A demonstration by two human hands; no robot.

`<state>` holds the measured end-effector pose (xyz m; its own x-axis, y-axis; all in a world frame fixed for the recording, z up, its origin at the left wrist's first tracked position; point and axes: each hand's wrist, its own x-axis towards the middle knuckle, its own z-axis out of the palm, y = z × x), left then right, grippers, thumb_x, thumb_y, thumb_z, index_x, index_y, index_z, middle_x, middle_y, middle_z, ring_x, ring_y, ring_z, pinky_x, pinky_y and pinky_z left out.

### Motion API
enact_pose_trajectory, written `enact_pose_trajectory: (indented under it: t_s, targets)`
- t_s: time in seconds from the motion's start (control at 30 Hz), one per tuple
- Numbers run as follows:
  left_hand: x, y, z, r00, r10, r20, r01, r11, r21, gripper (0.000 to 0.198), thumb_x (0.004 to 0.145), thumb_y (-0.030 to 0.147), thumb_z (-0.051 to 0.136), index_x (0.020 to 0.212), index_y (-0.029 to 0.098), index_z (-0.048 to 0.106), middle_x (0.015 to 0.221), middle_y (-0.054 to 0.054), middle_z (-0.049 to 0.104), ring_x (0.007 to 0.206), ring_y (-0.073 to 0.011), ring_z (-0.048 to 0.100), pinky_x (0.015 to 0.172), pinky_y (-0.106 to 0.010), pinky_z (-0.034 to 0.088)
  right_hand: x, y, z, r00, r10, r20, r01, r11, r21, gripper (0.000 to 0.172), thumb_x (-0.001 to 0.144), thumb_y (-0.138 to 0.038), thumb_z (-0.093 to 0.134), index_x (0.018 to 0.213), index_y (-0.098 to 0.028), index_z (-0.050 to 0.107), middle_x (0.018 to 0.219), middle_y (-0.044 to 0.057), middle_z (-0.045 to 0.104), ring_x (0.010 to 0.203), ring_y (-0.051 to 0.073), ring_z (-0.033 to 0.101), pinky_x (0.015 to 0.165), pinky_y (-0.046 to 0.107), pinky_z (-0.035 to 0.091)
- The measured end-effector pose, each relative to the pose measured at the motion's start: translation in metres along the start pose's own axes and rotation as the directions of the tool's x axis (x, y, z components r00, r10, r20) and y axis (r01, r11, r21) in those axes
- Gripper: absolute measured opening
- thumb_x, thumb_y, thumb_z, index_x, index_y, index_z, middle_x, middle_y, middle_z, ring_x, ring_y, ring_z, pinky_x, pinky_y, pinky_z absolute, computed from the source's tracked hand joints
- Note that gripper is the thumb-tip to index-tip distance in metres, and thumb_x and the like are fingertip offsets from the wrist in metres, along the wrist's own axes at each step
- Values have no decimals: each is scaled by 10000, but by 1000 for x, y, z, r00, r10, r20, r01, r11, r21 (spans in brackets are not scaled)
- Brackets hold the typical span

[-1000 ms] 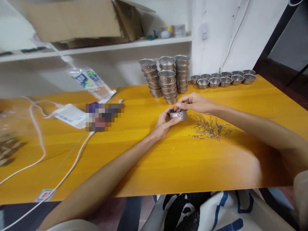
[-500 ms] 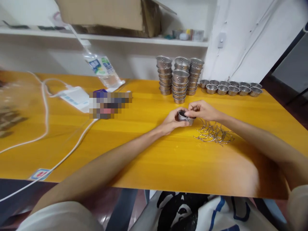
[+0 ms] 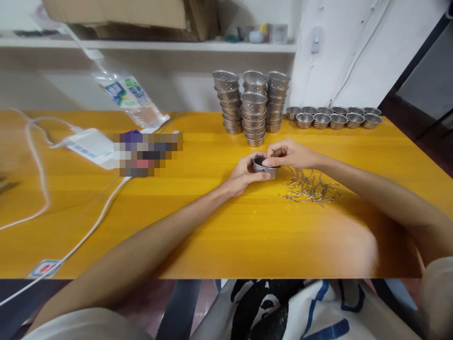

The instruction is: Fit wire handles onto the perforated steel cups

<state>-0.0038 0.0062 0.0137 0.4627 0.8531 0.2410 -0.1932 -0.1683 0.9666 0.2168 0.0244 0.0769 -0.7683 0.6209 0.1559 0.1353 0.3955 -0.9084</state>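
My left hand [image 3: 245, 175] is wrapped around a small perforated metal strainer cup [image 3: 266, 172], its mouth facing up, thumb along the near side. At the cup's right rim, my right hand [image 3: 288, 154] has its thumb and fingers pinched together, the thumb tip over the opening. Whatever sits between those fingers is hidden. Just below my right wrist, a loose pile of thin curved metal wires [image 3: 311, 189] lies on the yellow table [image 3: 212, 236]. Behind my hands rise several stacks of similar strainer cups [image 3: 254, 118].
Rows of single strainer cups [image 3: 339, 122] stand at the back right. On the left are a tilted plastic bottle [image 3: 127, 97], a white power strip [image 3: 92, 147], white cables [image 3: 102, 212] and a pixelated patch. A shelf [image 3: 159, 46] with a cardboard box [image 3: 123, 14] runs along the back.
My view has shifted slightly, so the table's things sit further left in the picture. Both hands keep nearly the same hold at the strainer cup.
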Motion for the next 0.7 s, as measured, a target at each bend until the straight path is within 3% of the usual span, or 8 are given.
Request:
enact_pose_trajectory:
  t_s: [0.13, 0.23, 0.33, 0.47, 0.53, 0.6, 0.63, 0.7]
  targets:
    - [-1, -1, 2, 998, 27, -61, -22, 997, 70, 641, 636, 411, 1017, 1139, 197, 682, 1042, -28, 712, 969, -209, 657, 902, -330, 515, -2, -4, -12, 1000, 18, -18, -19, 999, -39, 413, 963, -570, 815, 933, -163, 753, 839, 7, 716, 789, 122, 605, 710, 266, 482]
    - [-3, -2, 5, 980, 129, -154, -97, 975, 199, 632, 683, 403, 990, 1164, 217, 625, 1103, -34, 701, 978, -210, 664, 920, -349, 535, -2, 2, -16, 972, 73, -223, -87, 995, -51, 337, 870, -401, 924, 1076, -174, 784, 853, -14, 698, 686, 95, 554, 602, 239, 456]
    - [-5, -2, 7, 943, 272, -194, -181, 904, 389, 636, 712, 361, 972, 1215, 224, 609, 1213, -61, 699, 1043, -234, 685, 972, -387, 554, 0, 9, -9, 902, 220, -372, -222, 974, 37, 461, 790, -229, 969, 1192, -202, 746, 895, -17, 695, 626, 99, 581, 516, 241, 492]
    - [-6, -4, 10, 928, 342, -150, -234, 845, 481, 827, 731, 350, 993, 1428, 244, 560, 1439, -131, 673, 1285, -321, 690, 1130, -481, 547, 1, 12, -7, 886, 327, -328, -319, 944, 80, 217, 857, -243, 909, 975, -179, 738, 812, 31, 748, 636, 160, 686, 525, 288, 580]
    - [-5, -9, 10, 938, 326, -120, -236, 852, 467, 919, 772, 381, 984, 1544, 260, 501, 1542, -167, 636, 1411, -358, 645, 1158, -509, 545, -4, 9, -26, 893, 305, -332, -332, 943, -27, 180, 841, -245, 910, 908, -165, 764, 788, 45, 766, 615, 159, 677, 560, 306, 597]
    - [-2, -14, 7, 940, 318, -125, -225, 852, 472, 864, 848, 388, 925, 1582, 264, 487, 1592, -185, 606, 1454, -360, 616, 1117, -502, 571, -10, 3, -61, 872, 237, -429, -351, 912, -210, 161, 832, -226, 904, 938, -147, 812, 799, 60, 780, 622, 160, 670, 602, 317, 587]
    - [-1, -17, 6, 939, 314, -139, -212, 849, 484, 795, 878, 370, 888, 1567, 259, 507, 1586, -187, 608, 1439, -351, 622, 1075, -486, 588, -12, 0, -83, 837, 171, -520, -375, 872, -315, 151, 834, -200, 889, 957, -133, 832, 816, 72, 784, 646, 166, 673, 634, 325, 579]
    - [1, -21, 2, 942, 291, -169, -172, 847, 503, 664, 889, 300, 839, 1493, 242, 570, 1524, -179, 641, 1367, -324, 655, 986, -438, 612, -11, -3, -127, 722, -18, -691, -458, 736, -498, 147, 836, -112, 847, 981, -96, 855, 865, 110, 795, 758, 189, 702, 795, 364, 582]
